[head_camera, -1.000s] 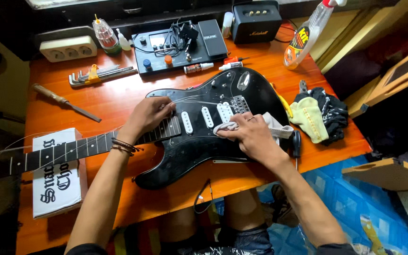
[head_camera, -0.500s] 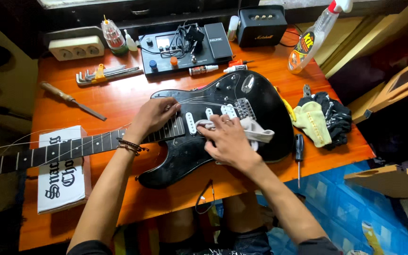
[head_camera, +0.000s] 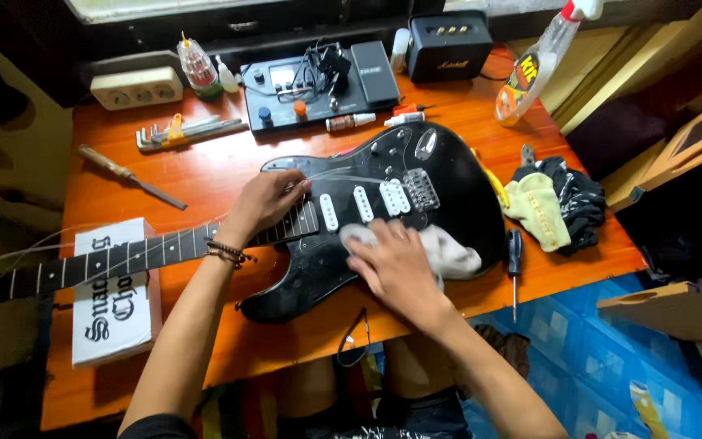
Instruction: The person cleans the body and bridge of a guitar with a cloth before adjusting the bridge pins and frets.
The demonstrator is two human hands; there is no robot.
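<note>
On orange wooden workbench (head_camera: 205, 175): glossy black electric guitar (head_camera: 448, 191) lying flat, neck pointing left. Left hand (head_camera: 263, 203) curled loosely over neck joint, grip unclear. Right hand (head_camera: 392, 264) open, pressing grey cloth (head_camera: 452, 254) onto body below 3 white pickups (head_camera: 363, 203).

The guitar (head_camera: 448, 187) is glossy black with white pickups, the cloth (head_camera: 448, 254) is pale grey, and the table (head_camera: 205, 175) is orange-brown wood

Right hand (head_camera: 396, 268) presses a cloth (head_camera: 448, 254) onto the black guitar (head_camera: 448, 175).
</note>
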